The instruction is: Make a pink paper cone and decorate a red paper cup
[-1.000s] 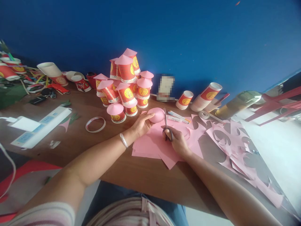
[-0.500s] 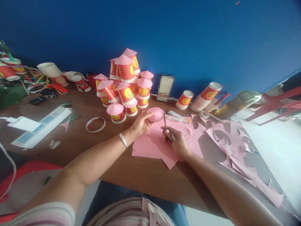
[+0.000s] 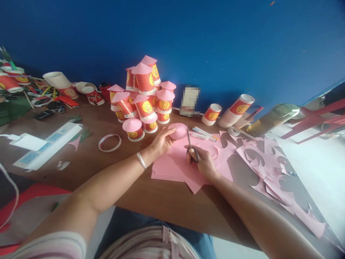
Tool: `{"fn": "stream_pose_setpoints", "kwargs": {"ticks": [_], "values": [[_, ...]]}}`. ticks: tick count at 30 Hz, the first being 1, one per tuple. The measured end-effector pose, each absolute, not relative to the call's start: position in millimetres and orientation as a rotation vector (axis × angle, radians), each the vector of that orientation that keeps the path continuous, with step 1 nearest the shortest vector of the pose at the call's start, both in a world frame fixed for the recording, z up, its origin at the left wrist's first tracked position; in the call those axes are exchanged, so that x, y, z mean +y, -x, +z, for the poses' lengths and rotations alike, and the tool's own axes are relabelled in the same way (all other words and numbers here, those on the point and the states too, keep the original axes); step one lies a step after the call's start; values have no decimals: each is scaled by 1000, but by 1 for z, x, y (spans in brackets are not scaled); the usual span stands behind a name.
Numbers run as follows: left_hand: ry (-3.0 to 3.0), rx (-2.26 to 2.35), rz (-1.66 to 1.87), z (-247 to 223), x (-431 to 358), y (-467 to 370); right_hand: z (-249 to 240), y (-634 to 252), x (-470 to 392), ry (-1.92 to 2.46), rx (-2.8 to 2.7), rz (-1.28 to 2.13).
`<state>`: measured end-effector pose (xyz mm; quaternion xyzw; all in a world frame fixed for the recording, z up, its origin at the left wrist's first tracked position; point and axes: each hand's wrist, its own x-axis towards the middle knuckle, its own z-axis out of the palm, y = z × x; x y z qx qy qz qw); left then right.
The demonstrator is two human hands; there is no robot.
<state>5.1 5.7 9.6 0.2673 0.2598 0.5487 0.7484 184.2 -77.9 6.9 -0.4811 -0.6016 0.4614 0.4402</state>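
Observation:
Between the thumb and fingers of my left hand [image 3: 163, 140] is a round pink paper disc [image 3: 179, 131], raised above the sheets. My right hand [image 3: 202, 162] grips a pair of scissors [image 3: 189, 138] by dark handles, blades pointing up beside the disc's right edge. Whether the blades touch the paper I cannot tell. Under both hands lie stacked pink paper sheets [image 3: 172, 167]. Behind my left hand, several red paper cups [image 3: 145, 82] with pink cone tops stand stacked upside down. A few pens [image 3: 201, 135] rest on the sheets past the scissors.
Pink paper offcuts [image 3: 280, 190] spread along the right side. A lone cup [image 3: 211, 114], a stack of cups [image 3: 237, 111], a tape roll [image 3: 234, 131] and a gold-coloured bottle [image 3: 273, 118] stand near the wall. Left are a paper ring [image 3: 109, 143] and a white power strip [image 3: 48, 145].

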Motion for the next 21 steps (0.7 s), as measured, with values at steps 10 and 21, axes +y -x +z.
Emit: {"fn": "stream_pose_setpoints", "kwargs": {"ticks": [10,21], "values": [[-538,572,1228,8,8,-4,7,-183,-79,1206,-1483,1151],[-521,563,1245,9,8,-4,10,-183,-80,1198,-1499,1138]]}}
